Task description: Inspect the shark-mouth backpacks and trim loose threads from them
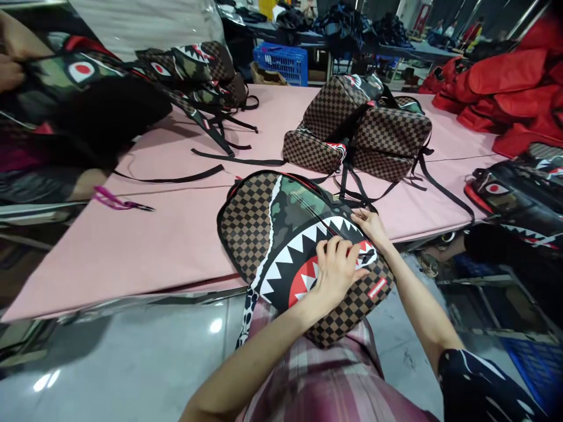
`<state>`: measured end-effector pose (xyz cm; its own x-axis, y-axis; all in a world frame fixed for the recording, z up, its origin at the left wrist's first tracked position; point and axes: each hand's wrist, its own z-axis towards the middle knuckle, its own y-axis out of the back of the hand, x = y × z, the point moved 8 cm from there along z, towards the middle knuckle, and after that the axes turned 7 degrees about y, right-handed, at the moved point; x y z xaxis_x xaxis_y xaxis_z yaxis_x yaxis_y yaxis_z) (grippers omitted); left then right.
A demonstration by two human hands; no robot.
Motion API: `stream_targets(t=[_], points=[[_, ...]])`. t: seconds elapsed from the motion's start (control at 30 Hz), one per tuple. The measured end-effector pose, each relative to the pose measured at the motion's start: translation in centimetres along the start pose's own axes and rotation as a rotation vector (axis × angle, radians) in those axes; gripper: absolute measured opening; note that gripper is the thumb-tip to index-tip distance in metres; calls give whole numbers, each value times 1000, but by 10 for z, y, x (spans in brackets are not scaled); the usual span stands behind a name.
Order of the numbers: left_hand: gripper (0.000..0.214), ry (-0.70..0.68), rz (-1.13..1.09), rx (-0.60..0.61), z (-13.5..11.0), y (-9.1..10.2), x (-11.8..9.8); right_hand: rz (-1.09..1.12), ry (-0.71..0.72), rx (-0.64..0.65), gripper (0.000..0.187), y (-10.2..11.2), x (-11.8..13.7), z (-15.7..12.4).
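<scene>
Head view, with the held backpack as the centre of the dial: a pink table spreads from 9 o'clock up past 12 and round to 3. At 2 o'clock, a heap of red bags is piled on its far right side. Nearer, towards 1 o'clock, sits a cluster of checkered bags, their black straps trailing over the pink surface. Another group of bags, part camouflage and part check, stands at 11 o'clock. A blue crate shows beyond the table at 12.

Among the single bags, a camouflage backpack with a red eye print is at 10 o'clock, a co-worker's hand against it (too blurred to tell the grasp). The held backpack lies tilted, its upper part over the table's near edge and its lower part above the wearer's plaid-covered lap. Its front carries check, camouflage and a toothed mouth print.

Of the wearer's 2 hands, the left hand rests on that print, fingers bent and parted. The right hand is at the bag's 2 o'clock edge, fingertips touching it; I cannot tell whether they pinch.

Smaller still, a purple-handled tool lies at 9 o'clock, and a red label marks the held backpack's 4 o'clock side.
</scene>
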<state>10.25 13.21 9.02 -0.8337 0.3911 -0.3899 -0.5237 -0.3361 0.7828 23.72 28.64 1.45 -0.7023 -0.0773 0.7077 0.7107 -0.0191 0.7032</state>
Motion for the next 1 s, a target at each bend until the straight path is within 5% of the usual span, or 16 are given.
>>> stream_targets(t=[0.17,0.27,0.47,0.67,1.0], points=[[15,-105,40,71,25,-8,-16,23,31,-4,36,2,-4,-7],[22,-106,1,-13,25,5,-8,35,64,-24,39,2,-4,-15],[27,93,-83,-347,35,49,50,108,47,-95,52,-1,-18,-38],[31,147,-44,-485,64,73,90,144,29,-83,52,-4,-27,-41],[16,-79,60,-627,53,77,82,200,43,-106,48,-6,-32,-35]])
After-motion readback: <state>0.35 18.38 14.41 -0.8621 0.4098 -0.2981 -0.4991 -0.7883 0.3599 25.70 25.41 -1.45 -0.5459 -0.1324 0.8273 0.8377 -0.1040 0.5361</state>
